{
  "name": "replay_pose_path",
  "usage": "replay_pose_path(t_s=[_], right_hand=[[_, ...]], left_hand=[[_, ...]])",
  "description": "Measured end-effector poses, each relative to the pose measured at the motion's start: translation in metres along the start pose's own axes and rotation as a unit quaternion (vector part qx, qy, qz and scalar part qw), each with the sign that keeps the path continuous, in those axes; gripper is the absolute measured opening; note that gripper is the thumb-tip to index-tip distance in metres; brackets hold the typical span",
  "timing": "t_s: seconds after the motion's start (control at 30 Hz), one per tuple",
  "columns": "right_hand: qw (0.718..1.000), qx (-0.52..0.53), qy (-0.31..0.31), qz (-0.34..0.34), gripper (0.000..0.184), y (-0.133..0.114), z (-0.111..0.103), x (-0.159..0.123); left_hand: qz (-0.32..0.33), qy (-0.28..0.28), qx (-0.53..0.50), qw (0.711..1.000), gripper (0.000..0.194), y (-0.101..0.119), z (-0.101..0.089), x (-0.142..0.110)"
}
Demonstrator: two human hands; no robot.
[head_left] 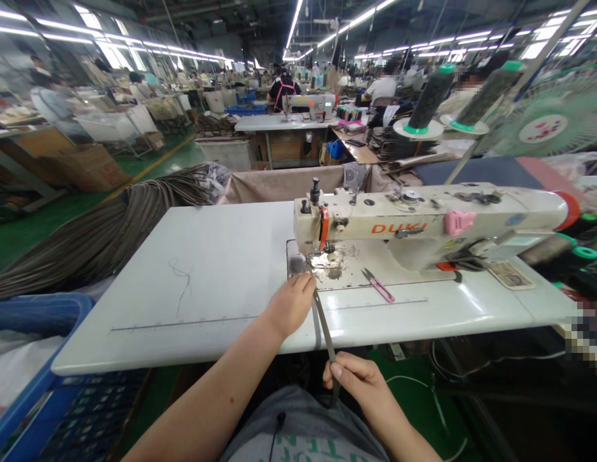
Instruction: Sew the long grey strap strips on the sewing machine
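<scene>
A narrow grey-brown fabric strip [324, 321] runs from the needle area of the sewing machine [356, 221] down over the table's front edge. My left hand [293, 298] is closed on the strip's upper part, just in front of the needle plate [327, 262]. Nearer my lap, my right hand [354, 378] pinches the same strip between thumb and fingers, below the tabletop. Between the hands the strip is stretched nearly straight. Pink-handled thread snips [378, 285] lie on the machine bed, right of the strip and touched by neither hand.
Loose dark thread [183, 282] lies on the white sewing table [221, 256]. A thick bundle of long strips [110, 224] hangs to the left, above a blue crate [33, 314]. Thread cones [428, 99] and a fan [544, 125] stand at the right. Other people work further back.
</scene>
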State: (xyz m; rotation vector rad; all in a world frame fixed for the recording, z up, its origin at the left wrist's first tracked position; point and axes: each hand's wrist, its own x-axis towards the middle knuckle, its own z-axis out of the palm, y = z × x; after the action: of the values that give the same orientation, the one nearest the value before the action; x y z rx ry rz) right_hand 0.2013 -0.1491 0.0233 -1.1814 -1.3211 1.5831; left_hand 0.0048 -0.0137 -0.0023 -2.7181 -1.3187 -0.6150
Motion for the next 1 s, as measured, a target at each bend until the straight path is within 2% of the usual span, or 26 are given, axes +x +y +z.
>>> replay_pose_path(t_s=[0.13,0.2,0.27,0.37,0.43,0.5,0.6,0.7,0.83,0.9,1.0], right_hand=[[1.0,0.003,-0.005,0.002,0.044,0.009,0.001,0.001],[1.0,-0.006,0.016,0.007,0.039,0.015,0.003,0.001],[0.996,-0.057,0.064,0.005,0.036,0.02,0.003,-0.001],[0.976,-0.179,0.124,-0.011,0.028,0.02,0.001,-0.004],[0.967,-0.218,0.133,-0.021,0.027,0.017,-0.002,-0.004],[0.968,-0.224,0.115,-0.016,0.028,0.016,-0.006,-0.002],[0.981,-0.182,0.066,0.01,0.035,0.016,-0.008,0.003],[0.997,-0.054,0.026,0.058,0.043,0.017,-0.006,0.007],[0.974,0.162,0.012,0.159,0.055,0.016,0.001,0.006],[0.97,0.188,0.018,0.152,0.058,0.018,0.003,0.007],[0.984,0.125,0.005,0.128,0.063,0.026,0.005,0.01]], left_hand=[[0.015,0.027,0.015,0.999,0.021,0.003,-0.005,0.001],[0.02,0.041,0.018,0.999,0.019,0.004,-0.009,0.001],[0.006,0.053,0.016,0.998,0.02,0.004,-0.01,0.001],[-0.028,0.077,0.013,0.997,0.028,0.003,-0.008,0.001],[-0.04,0.093,0.012,0.995,0.034,0.002,-0.005,0.001],[-0.045,0.099,0.007,0.994,0.036,0.001,-0.003,0.0],[-0.052,0.096,-0.004,0.994,0.037,0.001,-0.002,0.0],[-0.055,0.09,-0.013,0.994,0.038,0.001,-0.003,0.001],[-0.057,0.081,-0.019,0.995,0.039,0.0,-0.004,0.001],[-0.055,0.08,-0.017,0.995,0.038,0.0,-0.003,0.001],[-0.053,0.081,-0.01,0.995,0.038,-0.001,-0.001,0.001]])
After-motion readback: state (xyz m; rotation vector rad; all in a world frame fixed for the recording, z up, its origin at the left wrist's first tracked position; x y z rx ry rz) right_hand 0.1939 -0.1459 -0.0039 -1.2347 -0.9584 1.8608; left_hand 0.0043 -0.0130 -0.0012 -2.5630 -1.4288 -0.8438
